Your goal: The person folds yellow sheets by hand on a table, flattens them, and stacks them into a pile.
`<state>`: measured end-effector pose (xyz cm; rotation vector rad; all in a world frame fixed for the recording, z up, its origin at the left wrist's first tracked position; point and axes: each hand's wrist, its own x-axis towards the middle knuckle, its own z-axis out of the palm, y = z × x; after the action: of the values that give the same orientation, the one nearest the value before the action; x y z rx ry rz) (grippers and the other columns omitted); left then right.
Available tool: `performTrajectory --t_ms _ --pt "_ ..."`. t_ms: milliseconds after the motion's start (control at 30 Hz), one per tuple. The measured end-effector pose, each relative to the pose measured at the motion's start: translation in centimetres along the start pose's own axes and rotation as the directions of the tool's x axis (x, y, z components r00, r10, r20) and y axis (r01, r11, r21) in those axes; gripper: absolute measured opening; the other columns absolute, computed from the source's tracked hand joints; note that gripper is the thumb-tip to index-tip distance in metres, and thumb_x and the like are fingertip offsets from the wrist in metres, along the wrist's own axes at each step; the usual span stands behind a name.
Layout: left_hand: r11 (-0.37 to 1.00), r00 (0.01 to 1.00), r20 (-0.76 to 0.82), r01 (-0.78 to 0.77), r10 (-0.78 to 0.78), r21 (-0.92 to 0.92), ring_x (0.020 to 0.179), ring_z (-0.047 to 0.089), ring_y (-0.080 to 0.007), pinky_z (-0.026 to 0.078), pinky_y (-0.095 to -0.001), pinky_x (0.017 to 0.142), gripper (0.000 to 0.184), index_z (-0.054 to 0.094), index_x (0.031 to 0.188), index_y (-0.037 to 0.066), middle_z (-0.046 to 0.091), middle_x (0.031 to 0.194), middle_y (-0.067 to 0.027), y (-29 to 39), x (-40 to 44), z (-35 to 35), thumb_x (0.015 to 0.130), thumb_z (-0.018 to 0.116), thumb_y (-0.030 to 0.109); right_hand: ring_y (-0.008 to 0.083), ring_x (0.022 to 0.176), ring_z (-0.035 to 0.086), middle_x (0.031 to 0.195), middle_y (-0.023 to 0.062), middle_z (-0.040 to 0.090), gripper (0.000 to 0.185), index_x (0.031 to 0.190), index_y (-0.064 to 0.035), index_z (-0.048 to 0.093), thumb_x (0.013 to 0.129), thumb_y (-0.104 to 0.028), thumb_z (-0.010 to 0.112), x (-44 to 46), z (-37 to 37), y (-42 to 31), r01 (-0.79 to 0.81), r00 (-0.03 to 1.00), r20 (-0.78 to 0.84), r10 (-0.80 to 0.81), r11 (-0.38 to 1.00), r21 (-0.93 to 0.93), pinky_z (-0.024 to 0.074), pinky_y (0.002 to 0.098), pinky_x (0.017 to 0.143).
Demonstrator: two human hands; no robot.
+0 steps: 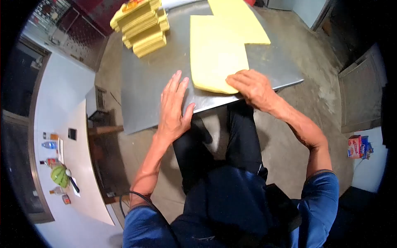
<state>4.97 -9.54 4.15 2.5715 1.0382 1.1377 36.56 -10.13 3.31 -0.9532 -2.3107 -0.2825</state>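
Observation:
A stack of yellow paper sheets [217,51] lies near the front edge of a grey metal table [165,74]. My right hand [253,87] is closed on the stack's near right corner, fingers on top; the thumb is hidden. To the left, apart from the sheets, my left hand [173,105] is open over the table edge, fingers stretched and holding nothing. More flat yellow sheets [250,27] lie behind, partly covered by the front stack. At the table's far left stand folded yellow paper bundles [144,31], piled in uneven layers.
On the left, a pale side table [89,165] carries a green striped melon [60,176], a blue-capped bottle [49,145], a phone-like dark object [72,134] and several small jars. Colourful packages [359,146] are at the right. My legs are under the metal table's front edge.

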Motion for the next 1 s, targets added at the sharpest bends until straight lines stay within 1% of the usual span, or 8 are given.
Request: performTrajectory --t_ms 67,167,267,467,533,767,900,1000 --pt "0.997 0.997 0.055 -0.057 0.055 0.046 0.153 0.045 -0.0418 0.035 -0.054 0.125 0.087 0.051 0.156 0.002 0.047 0.165 -0.0231 0.3 -2.0 -1.1 0.075 0.081 -0.01 0.0283 0.109 0.071 0.118 0.0099 0.075 0.036 0.117 -0.0022 0.074 0.082 -0.009 0.069 -0.3 0.7 -3.4 0.049 0.998 0.033 -0.051 0.996 0.07 0.0595 0.0407 0.09" --pt "0.994 0.979 0.185 -0.093 0.081 0.058 0.141 0.06 -0.037 0.04 -0.0568 0.122 0.067 0.068 0.139 0.006 0.068 0.146 -0.0163 -2.7 -5.7 -1.1 0.075 0.077 -0.014 0.0305 0.114 0.069 0.127 0.0102 0.073 0.042 0.121 -0.0033 0.073 0.08 -0.009 0.074 -0.3 1.2 -5.9 0.04 0.995 0.084 -0.057 0.98 0.194 0.0591 0.0426 0.095" --pt "1.0 0.999 0.042 -0.018 0.018 0.003 0.131 0.067 -0.0357 0.046 -0.0565 0.115 0.062 0.074 0.123 0.005 0.074 0.134 -0.0139 -2.5 -7.1 -1.1 0.066 0.068 -0.018 0.034 0.121 0.067 0.132 0.0121 0.071 0.057 0.132 -0.005 0.069 0.076 -0.002 0.079 0.1 0.7 -5.7 -0.036 0.99 0.137 -0.017 0.925 0.378 0.057 0.046 0.101" --pt "0.998 1.0 -0.026 -0.003 0.002 -0.069 0.127 0.069 -0.0341 0.05 -0.0513 0.109 0.051 0.073 0.123 0.006 0.075 0.127 -0.0125 -2.3 -8.6 -1.5 0.075 0.071 -0.012 0.0325 0.125 0.068 0.133 0.0106 0.073 0.048 0.132 -0.006 0.072 0.084 -0.002 0.077 -0.7 0.1 -3.0 -0.133 0.978 0.201 0.062 0.923 0.362 0.0522 0.0465 0.108" --pt "0.996 0.999 -0.036 0.035 -0.038 -0.08 0.124 0.069 -0.0337 0.05 -0.0506 0.106 0.049 0.072 0.125 0.007 0.076 0.124 -0.0111 -1.1 -7.0 -1.9 0.078 0.073 -0.007 0.0308 0.121 0.07 0.123 0.0102 0.078 0.036 0.126 -0.0045 0.075 0.091 -0.006 0.076 -0.5 0.5 -3.3 -0.176 0.981 0.146 0.125 0.888 0.424 0.052 0.0449 0.105" --pt "0.976 0.971 0.116 0.214 -0.209 -0.03 0.115 0.069 -0.0327 0.053 -0.0437 0.099 0.048 0.067 0.137 0.007 0.077 0.121 -0.0104 -3.2 -5.1 -2.0 0.09 0.077 0.008 0.0263 0.11 0.073 0.115 0.0089 0.08 0.035 0.125 -0.0036 0.076 0.09 -0.006 0.08 -0.1 1.9 -5.0 -0.395 0.913 0.084 0.4 0.809 0.437 0.0523 0.0399 0.1" --pt "0.892 0.908 0.0 0.413 -0.42 -0.184 0.095 0.071 -0.0231 0.055 -0.0354 0.088 0.059 0.058 0.15 0.006 0.079 0.102 -0.0124 -3.6 -4.0 -0.7 0.094 0.077 0.008 0.0291 0.112 0.072 0.114 0.0102 0.08 0.039 0.131 -0.0026 0.073 0.093 -0.005 0.08 0.7 2.3 -6.6 -0.615 0.753 0.076 0.654 0.656 0.437 0.0534 0.0403 0.1" --pt "0.761 0.779 -0.025 0.604 -0.626 -0.239 0.074 0.065 -0.0112 0.054 -0.0307 0.074 0.076 0.044 0.162 0.006 0.075 0.082 -0.0109 -3.4 -2.4 0.2 0.094 0.079 0.011 0.0277 0.096 0.075 0.109 0.0155 0.079 0.058 0.148 -0.0011 0.06 0.094 -0.006 0.08 1.6 3.5 -6.5 -0.663 0.667 0.078 0.741 0.542 0.516 0.0578 0.0365 0.09"
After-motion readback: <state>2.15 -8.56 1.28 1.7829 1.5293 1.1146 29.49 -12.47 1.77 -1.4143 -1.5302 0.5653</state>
